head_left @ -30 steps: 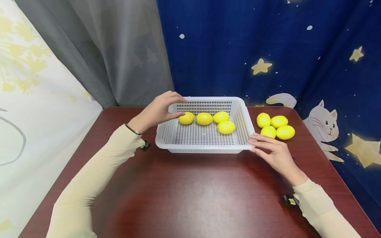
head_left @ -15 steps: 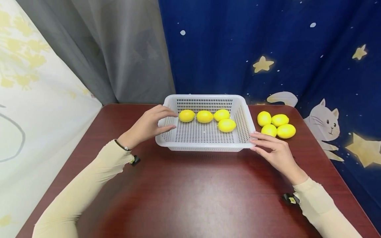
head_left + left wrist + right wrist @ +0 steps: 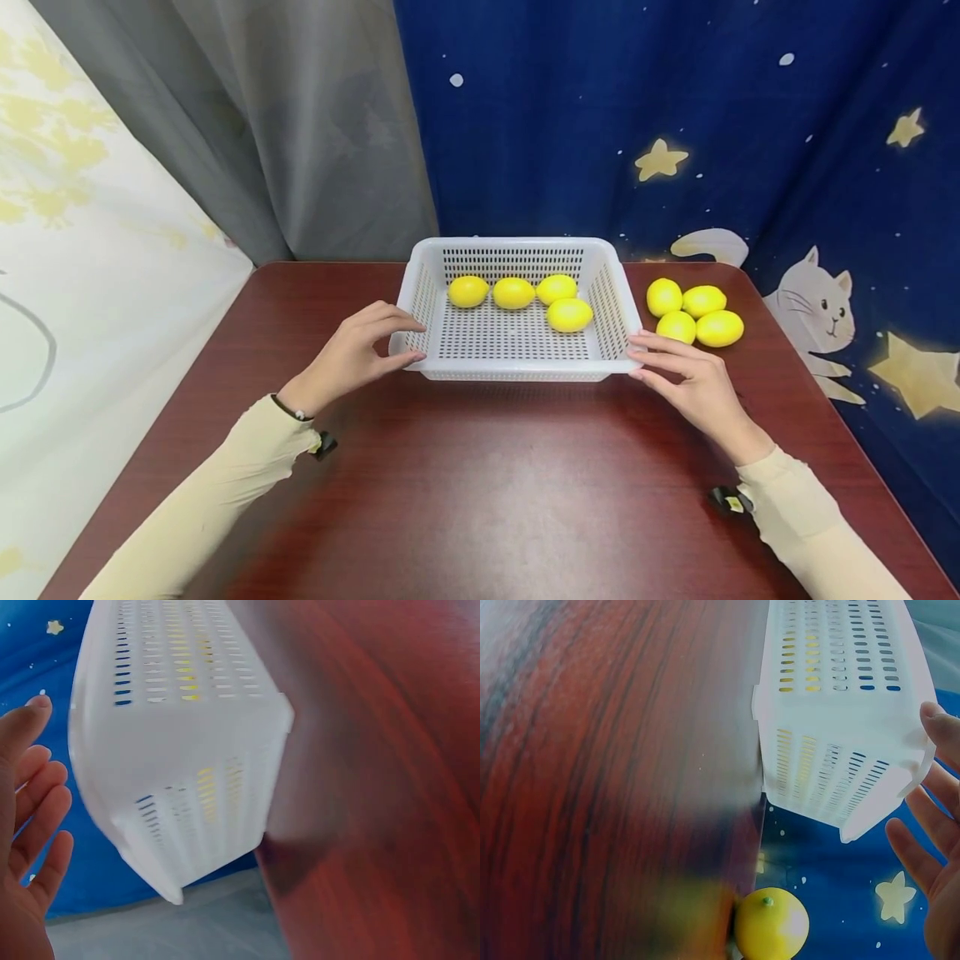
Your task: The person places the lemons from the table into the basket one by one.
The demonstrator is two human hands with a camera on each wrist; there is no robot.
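A white perforated plastic basket (image 3: 510,367) stands near the back of the table, with several yellow lemons (image 3: 513,293) inside. My right hand (image 3: 693,387) holds the basket's front right corner, fingertips over the rim and thumb at the front. The right wrist view shows that thumb (image 3: 939,724) against the rim. At the front left corner, my left hand (image 3: 356,354) has its thumb and fingers spread apart, overlapping the rim in the head view. From the left wrist, the left fingers (image 3: 45,799) appear beside the basket with a gap and nothing in them.
Several more lemons (image 3: 720,329) lie grouped on the dark red wooden table (image 3: 495,483), right of the basket. One lemon (image 3: 771,924) shows close up in the right wrist view. A blue star-patterned curtain (image 3: 540,125) and a grey curtain (image 3: 337,133) hang behind.
My left hand has moved from above the leftmost lemon in the basket, leftward and toward me, to the front left corner. The right hand stays at its corner; the lemons stay put.
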